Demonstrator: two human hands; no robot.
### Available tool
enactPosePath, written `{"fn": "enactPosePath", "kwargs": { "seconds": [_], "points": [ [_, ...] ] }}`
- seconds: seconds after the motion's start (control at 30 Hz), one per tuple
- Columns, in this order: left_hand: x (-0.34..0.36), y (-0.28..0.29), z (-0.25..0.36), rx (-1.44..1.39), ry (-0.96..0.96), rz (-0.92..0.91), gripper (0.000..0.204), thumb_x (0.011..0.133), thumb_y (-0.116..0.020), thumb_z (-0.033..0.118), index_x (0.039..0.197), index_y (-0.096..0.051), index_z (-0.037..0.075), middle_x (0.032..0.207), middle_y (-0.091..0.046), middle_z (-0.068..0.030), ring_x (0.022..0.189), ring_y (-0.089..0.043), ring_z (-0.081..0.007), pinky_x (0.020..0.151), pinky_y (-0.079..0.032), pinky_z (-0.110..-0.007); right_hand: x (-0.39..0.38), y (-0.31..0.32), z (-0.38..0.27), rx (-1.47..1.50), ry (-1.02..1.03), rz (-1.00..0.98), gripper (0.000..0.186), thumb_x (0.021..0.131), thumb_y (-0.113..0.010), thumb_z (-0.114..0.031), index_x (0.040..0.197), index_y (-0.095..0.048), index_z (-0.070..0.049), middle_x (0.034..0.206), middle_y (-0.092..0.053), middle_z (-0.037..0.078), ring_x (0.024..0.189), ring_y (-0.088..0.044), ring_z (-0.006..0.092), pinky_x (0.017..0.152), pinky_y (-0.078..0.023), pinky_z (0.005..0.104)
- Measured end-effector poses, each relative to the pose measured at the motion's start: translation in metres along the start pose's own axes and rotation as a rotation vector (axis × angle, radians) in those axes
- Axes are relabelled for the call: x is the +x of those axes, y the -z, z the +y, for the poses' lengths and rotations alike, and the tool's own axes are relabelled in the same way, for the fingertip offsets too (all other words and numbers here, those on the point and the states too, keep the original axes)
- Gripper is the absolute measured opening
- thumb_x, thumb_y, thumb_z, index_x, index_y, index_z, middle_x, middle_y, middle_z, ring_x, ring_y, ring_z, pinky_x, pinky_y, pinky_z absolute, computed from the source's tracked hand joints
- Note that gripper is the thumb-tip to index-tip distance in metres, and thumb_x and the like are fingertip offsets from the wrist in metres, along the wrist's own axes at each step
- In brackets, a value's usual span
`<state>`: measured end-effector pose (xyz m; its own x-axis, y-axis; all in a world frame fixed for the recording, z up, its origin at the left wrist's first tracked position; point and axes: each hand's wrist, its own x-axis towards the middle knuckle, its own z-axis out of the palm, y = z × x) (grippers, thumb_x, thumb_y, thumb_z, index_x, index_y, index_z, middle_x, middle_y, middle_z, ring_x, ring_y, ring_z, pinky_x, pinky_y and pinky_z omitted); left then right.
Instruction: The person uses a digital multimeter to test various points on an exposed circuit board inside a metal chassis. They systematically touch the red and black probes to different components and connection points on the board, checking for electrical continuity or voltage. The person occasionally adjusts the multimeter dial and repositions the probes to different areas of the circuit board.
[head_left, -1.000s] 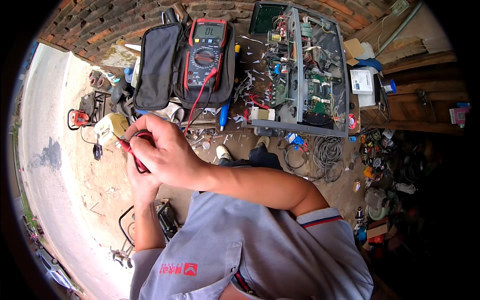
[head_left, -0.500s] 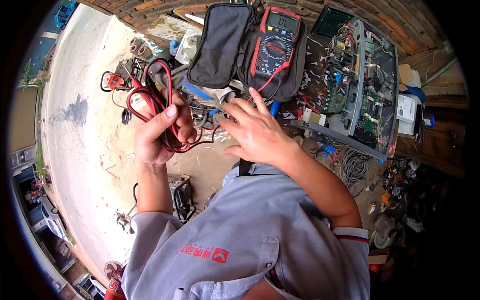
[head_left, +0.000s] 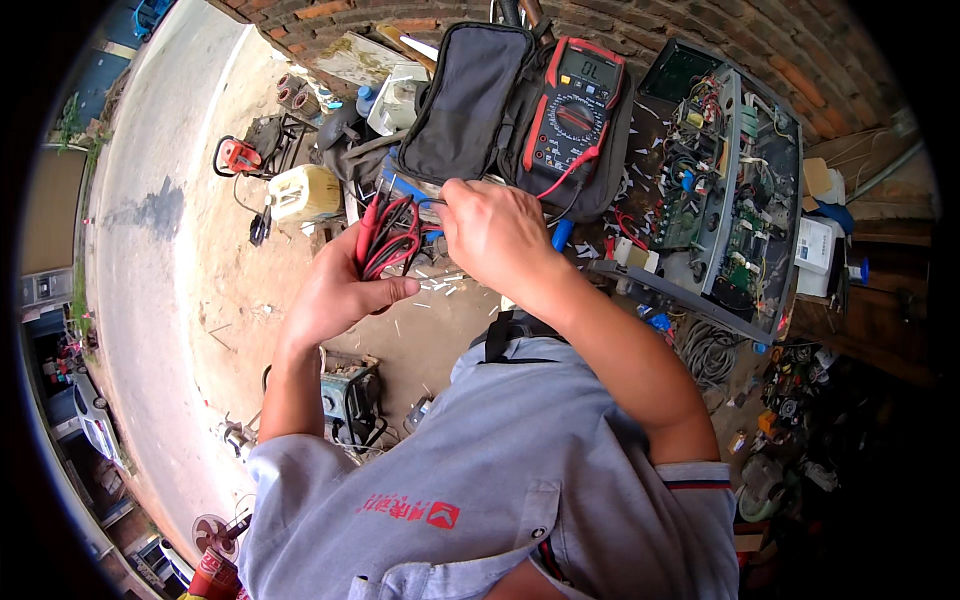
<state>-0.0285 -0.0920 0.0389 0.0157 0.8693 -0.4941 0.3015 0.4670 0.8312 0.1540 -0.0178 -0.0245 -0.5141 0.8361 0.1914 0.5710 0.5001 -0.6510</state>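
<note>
The left hand clasps a coiled bundle of red and black test leads upright, just left of the right hand — its fingers pinching the wire end — below the multimeter.

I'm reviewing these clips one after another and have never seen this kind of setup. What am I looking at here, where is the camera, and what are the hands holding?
There is no machine: a person works with two bare hands. The picture comes from a wide fisheye camera worn on the head, looking down, so straight edges bend near the rim.

The left hand holds a bundle of coiled red and black test leads. The right hand pinches the leads near the bundle's top.

Ahead lies an open black pouch with a red-edged multimeter resting on it, a red lead plugged in. To the right stands an opened unit full of circuit boards. A pale yellow jug sits on the dirt ground at left.
</note>
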Motion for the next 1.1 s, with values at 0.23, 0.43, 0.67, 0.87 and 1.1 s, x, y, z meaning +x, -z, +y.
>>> {"fn": "enactPosePath", "kwargs": {
  "seconds": [0.23, 0.43, 0.67, 0.87, 1.1],
  "points": [
    [0.022, -0.022, -0.055, -0.048, -0.192, 0.259, 0.057, 0.074, -0.084, 0.008, 0.119, -0.05, 0.002, 0.093, -0.067, -0.0046, 0.07, -0.056, -0.0055, 0.056, -0.045, -0.022, 0.015, 0.03, -0.005, 0.358, 0.014, -0.119, 0.021, 0.086, -0.062, -0.01, 0.101, -0.068, 0.003, 0.095, -0.064, 0.024, 0.091, -0.063, 0.0413, 0.084, -0.049, 0.0472],
    [0.034, -0.026, -0.05, -0.43, -0.095, 0.122, 0.02, 0.09, -0.068, 0.011, 0.105, -0.059, 0.002, 0.076, -0.063, -0.003, 0.067, -0.057, -0.009, 0.058, -0.043, -0.023, 0.013, 0.041, 0.003, 0.251, 0.081, -0.025, 0.021, 0.086, -0.062, -0.008, 0.102, -0.067, 0.005, 0.091, -0.065, 0.021, 0.085, -0.064, 0.0391, 0.077, -0.051, 0.0434],
    [0.102, -0.054, 0.042, -0.643, -0.288, 0.061, 0.035, 0.1, -0.057, 0.029, 0.116, -0.056, -0.002, 0.097, -0.065, -0.0085, 0.084, -0.066, -0.0173, 0.076, -0.056, -0.034, 0.052, 0.082, 0.019, 0.14, -0.143, 0.158, 0.023, 0.082, -0.065, -0.019, 0.078, -0.067, 0.004, 0.072, -0.064, 0.026, 0.072, -0.066, 0.0406, 0.069, -0.052, 0.047],
    [0.185, -0.069, 0.059, -0.069, -0.302, 0.075, 0.078, 0.085, -0.072, 0.052, 0.126, -0.051, -0.011, 0.102, -0.065, -0.0141, 0.093, -0.062, -0.017, 0.082, -0.05, -0.029, 0.063, 0.101, 0.094, 0.287, -0.229, 0.135, 0.026, 0.084, -0.064, -0.018, 0.097, -0.07, 0.003, 0.086, -0.07, 0.023, 0.079, -0.069, 0.0335, 0.073, -0.053, 0.0396],
    [0.155, -0.104, 0.044, 0.68, -0.507, 0.506, 0.037, 0.092, -0.061, 0.031, 0.109, -0.065, -0.002, 0.105, -0.059, -0.0246, 0.098, -0.055, -0.0424, 0.088, -0.045, -0.048, 0.014, 0.115, 0.117, 0.257, -0.457, 0.302, 0.027, 0.083, -0.07, -0.02, 0.097, -0.072, 0.003, 0.087, -0.073, 0.018, 0.08, -0.072, 0.027, 0.073, -0.054, 0.0355]
  ]
}}
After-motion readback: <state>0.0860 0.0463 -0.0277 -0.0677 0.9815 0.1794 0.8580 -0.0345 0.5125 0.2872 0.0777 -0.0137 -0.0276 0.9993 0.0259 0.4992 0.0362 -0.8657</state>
